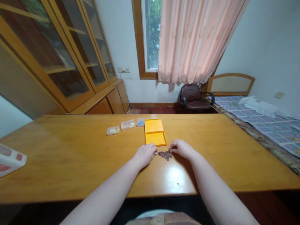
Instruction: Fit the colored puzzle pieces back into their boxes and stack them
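A small heap of dark brown pieces (166,155) lies on the wooden table, between my two hands. On its left side my left hand (147,154) has its fingers closed, with a tiny whitish bit showing at the fingertips. My right hand (181,147) pinches at the heap's upper right edge; whatever sits between those fingertips is too small to name. Just beyond the heap is an orange-yellow case (155,138), lying opened flat with its two halves in line. My left fingers are close to its near edge.
Left of the case stand clear plastic boxes: one with pale contents (112,130), one with whitish bits (127,125), one with blue bits (140,122). A white and red object (11,160) sits at the table's left edge. Behind the table is an office chair (193,97).
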`<state>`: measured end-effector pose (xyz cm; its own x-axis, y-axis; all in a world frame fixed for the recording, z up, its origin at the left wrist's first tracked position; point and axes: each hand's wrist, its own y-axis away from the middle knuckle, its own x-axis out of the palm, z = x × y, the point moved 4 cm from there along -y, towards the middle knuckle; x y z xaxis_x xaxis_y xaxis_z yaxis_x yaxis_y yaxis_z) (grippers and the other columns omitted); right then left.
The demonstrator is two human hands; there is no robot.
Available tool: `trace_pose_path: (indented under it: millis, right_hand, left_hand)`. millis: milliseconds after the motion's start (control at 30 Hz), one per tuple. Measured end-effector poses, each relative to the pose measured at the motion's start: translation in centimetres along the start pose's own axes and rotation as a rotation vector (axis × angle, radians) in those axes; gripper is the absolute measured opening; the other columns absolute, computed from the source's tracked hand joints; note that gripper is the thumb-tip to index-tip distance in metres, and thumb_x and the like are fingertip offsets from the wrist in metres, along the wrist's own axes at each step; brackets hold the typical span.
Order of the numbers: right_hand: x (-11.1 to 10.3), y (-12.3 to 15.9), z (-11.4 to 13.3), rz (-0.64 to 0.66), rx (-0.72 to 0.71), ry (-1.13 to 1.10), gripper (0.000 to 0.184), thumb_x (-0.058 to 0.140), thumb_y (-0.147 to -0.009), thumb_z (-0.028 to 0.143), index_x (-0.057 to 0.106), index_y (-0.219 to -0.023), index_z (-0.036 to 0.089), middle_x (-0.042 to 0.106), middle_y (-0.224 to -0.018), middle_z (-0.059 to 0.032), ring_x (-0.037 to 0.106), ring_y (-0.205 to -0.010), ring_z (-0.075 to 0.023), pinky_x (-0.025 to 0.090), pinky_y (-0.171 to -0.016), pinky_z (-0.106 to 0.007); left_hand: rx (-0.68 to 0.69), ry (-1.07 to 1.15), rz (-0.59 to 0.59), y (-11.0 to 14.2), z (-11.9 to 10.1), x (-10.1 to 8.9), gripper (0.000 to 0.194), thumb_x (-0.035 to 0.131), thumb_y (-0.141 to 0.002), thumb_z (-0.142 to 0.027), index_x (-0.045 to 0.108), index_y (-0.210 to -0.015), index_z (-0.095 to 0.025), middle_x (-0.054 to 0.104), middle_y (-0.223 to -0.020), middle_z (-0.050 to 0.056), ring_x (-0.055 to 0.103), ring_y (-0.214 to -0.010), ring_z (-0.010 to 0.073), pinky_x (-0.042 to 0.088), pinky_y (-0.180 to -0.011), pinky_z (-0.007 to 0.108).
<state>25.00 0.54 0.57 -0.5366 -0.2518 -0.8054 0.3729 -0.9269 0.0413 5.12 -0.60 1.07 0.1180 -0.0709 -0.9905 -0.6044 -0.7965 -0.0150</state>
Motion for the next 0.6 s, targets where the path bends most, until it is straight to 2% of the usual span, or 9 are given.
trace_pose_path:
  millis: [167,300,400,467,533,600]
  right_hand:
    - [-0.1,0.0,0.6,-0.021,-0.017,0.031,0.011,0.063,-0.074,0.014,0.073,-0.077,0.02,0.068,-0.083,-0.0043,0.06,-0.08,-0.0178,0.044,-0.076,-0.027]
    - [-0.6,0.1,0.8,-0.069,-0.002,-0.031,0.009,0.063,-0.076,0.017,0.072,-0.076,0.019,0.067,-0.08,-0.0038,0.059,-0.076,-0.0167,0.043,-0.072,-0.026]
    - [-0.9,-0.2,1.2,-0.221,-0.032,-0.094,0.01,0.061,-0.079,0.022,0.071,-0.078,0.018,0.065,-0.079,-0.0034,0.058,-0.075,-0.0162,0.043,-0.071,-0.026]
    - [-0.8,-0.6,1.4,-0.357,-0.034,-0.14,0.012,0.06,-0.081,0.024,0.07,-0.08,0.018,0.065,-0.08,-0.0036,0.057,-0.076,-0.0161,0.043,-0.072,-0.027]
    - [-0.4,-1.1,1.5,-0.452,-0.018,-0.178,0.014,0.058,-0.083,0.024,0.07,-0.085,0.018,0.065,-0.083,-0.0043,0.057,-0.078,-0.0161,0.044,-0.074,-0.027]
    - [0.0,-1.4,1.6,-0.457,-0.023,-0.176,0.019,0.056,-0.084,0.023,0.07,-0.095,0.018,0.065,-0.09,-0.0055,0.058,-0.081,-0.0162,0.045,-0.077,-0.028]
  left_hand:
    - [0.005,0.026,-0.014,0.1,0.3,0.0,0.018,0.046,-0.09,-0.029,0.061,-0.093,-0.021,0.061,-0.095,0.005,0.059,-0.085,0.0173,0.047,-0.075,0.028]
    - [0.025,0.107,-0.12,-0.2,1.2,-0.6,0.017,0.046,-0.091,-0.029,0.061,-0.092,-0.021,0.061,-0.095,0.004,0.058,-0.086,0.016,0.046,-0.077,0.026]
    - [-0.054,0.161,-0.268,-0.8,2.4,-1.3,0.02,0.044,-0.092,-0.028,0.062,-0.093,-0.02,0.062,-0.097,0.004,0.058,-0.091,0.016,0.046,-0.083,0.027]
    - [-0.115,0.171,-0.323,-1.1,3.2,-1.5,0.022,0.043,-0.092,-0.027,0.063,-0.097,-0.02,0.062,-0.1,0.005,0.057,-0.095,0.0167,0.045,-0.086,0.029]
    - [-0.13,0.164,-0.321,-1.2,3.4,-1.4,0.023,0.044,-0.092,-0.026,0.063,-0.104,-0.021,0.062,-0.104,0.005,0.057,-0.097,0.0173,0.045,-0.087,0.029]
    - [-0.083,0.146,-0.285,-1.0,3.2,-1.2,0.024,0.045,-0.091,-0.026,0.063,-0.107,-0.023,0.061,-0.104,0.005,0.057,-0.096,0.017,0.046,-0.086,0.029]
